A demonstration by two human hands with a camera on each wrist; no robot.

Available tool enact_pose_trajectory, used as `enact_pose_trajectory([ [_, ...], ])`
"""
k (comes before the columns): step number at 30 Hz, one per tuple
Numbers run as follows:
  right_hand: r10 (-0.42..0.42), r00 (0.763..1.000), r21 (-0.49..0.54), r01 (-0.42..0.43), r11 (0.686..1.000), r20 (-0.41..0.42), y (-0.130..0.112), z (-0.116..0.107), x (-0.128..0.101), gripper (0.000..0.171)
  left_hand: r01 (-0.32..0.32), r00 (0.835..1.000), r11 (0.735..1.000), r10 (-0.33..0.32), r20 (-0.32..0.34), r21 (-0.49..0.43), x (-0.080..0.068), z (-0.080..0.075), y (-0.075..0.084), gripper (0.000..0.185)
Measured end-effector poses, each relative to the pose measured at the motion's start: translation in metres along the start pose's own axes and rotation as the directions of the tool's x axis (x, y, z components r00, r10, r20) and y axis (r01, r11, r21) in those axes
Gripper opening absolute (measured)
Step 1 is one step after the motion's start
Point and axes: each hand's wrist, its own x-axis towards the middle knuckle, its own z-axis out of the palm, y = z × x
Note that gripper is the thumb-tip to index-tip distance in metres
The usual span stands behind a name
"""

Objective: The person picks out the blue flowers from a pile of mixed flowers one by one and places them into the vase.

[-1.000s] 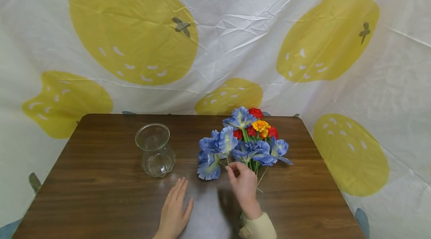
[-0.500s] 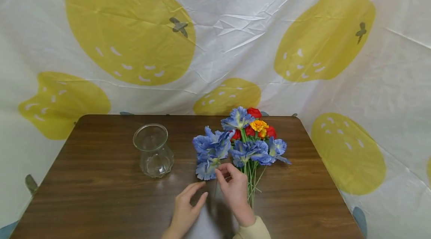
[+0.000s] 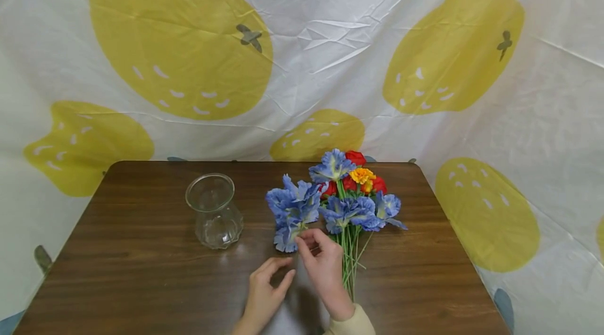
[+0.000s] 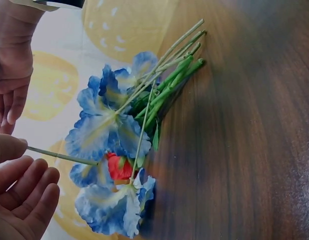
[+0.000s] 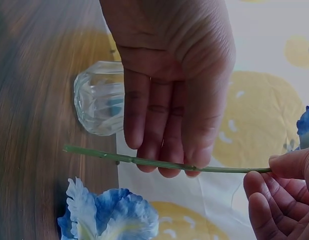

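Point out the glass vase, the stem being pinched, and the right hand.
glass vase (image 3: pixel 215 218), head view, ribbed body.
stem (image 5: pixel 159 163), right wrist view, mid-length.
right hand (image 3: pixel 323 264), head view, back of hand.

Clear glass vase (image 3: pixel 214 211), upright on the left half of a dark wooden table (image 3: pixel 132 272). Behind the table hangs a creased white backdrop (image 3: pixel 325 36) printed with large yellow fruit shapes, spreading to both sides and down past the table's edges.
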Motion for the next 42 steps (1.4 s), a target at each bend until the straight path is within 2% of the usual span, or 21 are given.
enact_pose_trajectory([
  [7,-0.006,1.0,-0.001,0.006,1.0,-0.001,-0.001,0.001,0.0,0.013,-0.003,1.0,0.999,0.002,-0.016,-0.039,0.013,-0.005,0.022,0.029],
  [15,-0.018,1.0,0.007,0.018,1.0,0.002,-0.002,0.002,-0.002,0.014,0.011,1.0,1.0,-0.012,-0.02,-0.021,0.005,-0.001,0.012,0.03],
  [23,-0.006,1.0,0.032,0.005,0.999,0.019,-0.003,0.003,-0.002,0.012,0.018,0.999,0.999,-0.019,-0.026,-0.04,0.015,-0.006,0.028,0.028],
  [28,0.027,0.999,0.04,-0.028,0.999,0.033,-0.006,0.002,-0.002,0.014,0.033,0.999,0.999,-0.034,-0.042,-0.035,0.011,-0.005,0.023,0.029],
  [35,0.07,0.997,0.069,-0.072,0.995,0.032,-0.031,-0.011,0.002,0.014,0.031,0.998,0.999,-0.031,-0.061,0.008,0.0,-0.004,-0.004,0.03],
  [36,0.078,0.997,0.065,-0.079,0.995,0.027,-0.032,-0.013,0.002,0.014,0.028,0.998,0.999,-0.027,-0.064,0.015,0.001,-0.006,-0.005,0.03],
  [42,0.155,0.988,0.053,-0.156,0.986,0.016,-0.025,-0.022,-0.006,0.012,0.011,0.994,0.997,-0.003,-0.106,0.077,0.024,-0.025,0.009,0.028],
])
